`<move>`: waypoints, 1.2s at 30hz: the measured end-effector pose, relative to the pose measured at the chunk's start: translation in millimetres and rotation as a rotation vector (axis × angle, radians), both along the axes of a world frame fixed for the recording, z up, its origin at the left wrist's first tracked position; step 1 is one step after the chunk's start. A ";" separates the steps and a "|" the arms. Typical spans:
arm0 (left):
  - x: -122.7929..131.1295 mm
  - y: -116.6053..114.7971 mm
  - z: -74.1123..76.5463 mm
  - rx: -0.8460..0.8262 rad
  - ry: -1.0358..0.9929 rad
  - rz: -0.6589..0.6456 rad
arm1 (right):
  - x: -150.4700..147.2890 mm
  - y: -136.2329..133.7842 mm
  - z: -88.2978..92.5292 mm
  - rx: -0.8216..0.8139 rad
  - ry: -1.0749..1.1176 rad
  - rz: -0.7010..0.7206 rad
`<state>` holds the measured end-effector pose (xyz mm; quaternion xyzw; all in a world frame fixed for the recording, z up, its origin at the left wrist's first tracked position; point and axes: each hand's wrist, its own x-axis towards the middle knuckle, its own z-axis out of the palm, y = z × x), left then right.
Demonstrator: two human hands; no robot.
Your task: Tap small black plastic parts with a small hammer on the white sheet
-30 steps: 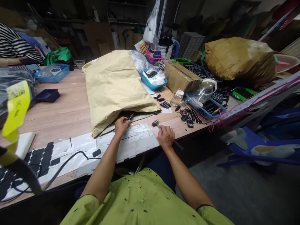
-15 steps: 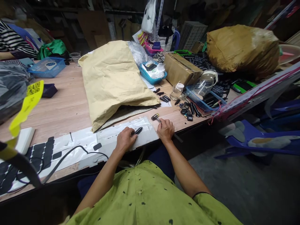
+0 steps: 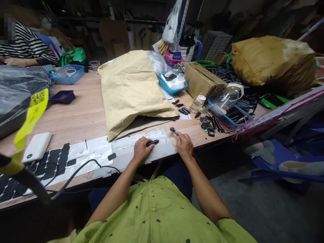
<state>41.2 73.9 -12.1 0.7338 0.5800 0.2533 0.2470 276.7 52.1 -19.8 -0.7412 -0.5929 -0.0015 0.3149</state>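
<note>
- Worktop (image 3: 83, 111), wood-grained, runs across your frame from lower left to right of centre.
- Cream sack (image 3: 136, 91) lies at upper centre, its near edge gaping a little over a flat pale layer.
- Brown bundle (image 3: 273, 60), bulky and wrapped, upper right.
- White panel (image 3: 164, 152) at lower centre, along the near edge in front of you, below the sack.
- Cardboard box (image 3: 202, 79), right of the sack, beside a turquoise tray (image 3: 174, 91) of plastic-wrapped bits.
- Blue basket (image 3: 226, 118) right of centre, with a clear jug (image 3: 229, 96) and dark slim items in it.
- White device (image 3: 37, 146), boxy, lower left, next to dark panel squares.
- Your right hand (image 3: 185, 145), just right of the white panel: grip closed round the handle of a hammer. Far end of the handle hidden.
- Your left hand (image 3: 142, 149), over the white panel: grip closed on one end of a black piece.
- Jar (image 3: 198, 104), white-lidded, left of the blue basket.
- Hammer (image 3: 172, 129): small head pointing up and left, clear of your fingers.
- Black piece (image 3: 154, 143): slim, sticking out rightward from your fingers, near the hammer but apart from it.
</note>
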 end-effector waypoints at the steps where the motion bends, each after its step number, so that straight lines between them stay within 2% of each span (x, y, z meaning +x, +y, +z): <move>1: 0.0 0.2 -0.2 -0.001 -0.005 -0.005 | -2.6 -5.2 2.4 0.032 0.045 0.043; 5: -2.6 3.0 -1.2 -0.003 -0.028 -0.047 | -21.2 -28.1 9.4 0.104 0.177 0.247; 8: -5.2 7.1 -2.0 -0.010 -0.026 -0.100 | -34.3 -38.7 11.1 0.094 0.189 0.323; 18: -4.4 10.3 -2.4 -0.001 -0.017 -0.148 | -45.2 -42.2 8.9 0.072 0.030 0.315; 26: 0.5 6.8 0.9 0.012 -0.020 -0.124 | -50.9 -43.9 15.0 0.111 0.048 0.354; 33: 0.1 8.4 0.0 -0.016 -0.040 -0.140 | -54.9 -44.7 5.6 0.090 -0.008 0.398; 36: -0.3 9.8 -1.9 -0.016 -0.039 -0.140 | -46.5 -36.7 6.3 0.095 -0.016 0.352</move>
